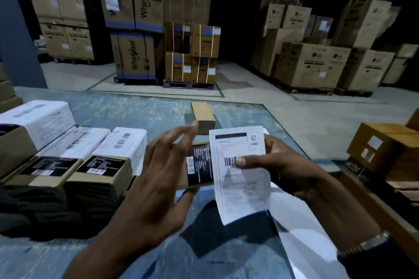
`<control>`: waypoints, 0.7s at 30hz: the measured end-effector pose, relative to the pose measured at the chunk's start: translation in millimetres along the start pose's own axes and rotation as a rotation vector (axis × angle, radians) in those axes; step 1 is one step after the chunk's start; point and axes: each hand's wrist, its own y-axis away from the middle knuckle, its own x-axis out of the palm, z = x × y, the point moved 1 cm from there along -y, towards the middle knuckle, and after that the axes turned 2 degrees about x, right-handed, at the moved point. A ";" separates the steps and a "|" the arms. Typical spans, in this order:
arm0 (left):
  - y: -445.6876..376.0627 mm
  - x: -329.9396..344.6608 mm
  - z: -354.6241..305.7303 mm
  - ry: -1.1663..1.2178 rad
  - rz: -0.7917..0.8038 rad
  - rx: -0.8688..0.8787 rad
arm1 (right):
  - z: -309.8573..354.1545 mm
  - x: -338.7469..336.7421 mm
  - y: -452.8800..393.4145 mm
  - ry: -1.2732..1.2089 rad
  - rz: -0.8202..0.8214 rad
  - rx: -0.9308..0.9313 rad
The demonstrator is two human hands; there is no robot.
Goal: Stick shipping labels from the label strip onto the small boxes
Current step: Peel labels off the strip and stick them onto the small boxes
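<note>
Your right hand [278, 165] holds one shipping label [240, 165], thumb pressed on its barcode and fingers curled behind it. The label's top edge lies over the small box [200, 165], and its lower end hangs free below your thumb. A white backing strip [301, 240] trails down from beneath that hand toward your right wrist.

Your left hand [163, 179] is just left of the label, fingers spread and nearly straight. Whether it touches the box's dark printed face you cannot tell, since the fingers are blurred.

Beyond your fingertips one plain brown carton [203, 115] stands alone on the bench [127, 106]. To the left of your left hand sit two brown boxes with black labels [74, 172], and behind them three white boxes with barcodes [90, 140].
</note>
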 end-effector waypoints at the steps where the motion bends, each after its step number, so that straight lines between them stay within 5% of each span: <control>1: -9.0 -1.4 2.0 0.071 0.029 -0.037 | 1.6 -3.9 -9.3 -0.018 -0.035 -0.047; 4: -41.7 -1.6 4.0 0.370 -0.014 -0.213 | 0.2 -11.1 -33.5 -0.090 -0.108 -0.134; 9: -97.9 22.9 19.9 0.423 -0.160 -0.572 | -21.8 -11.7 -55.3 -0.278 -0.172 -0.204; 21: -86.3 62.4 24.3 0.633 -0.309 -0.600 | -15.1 -7.3 -43.8 0.030 -0.412 -0.420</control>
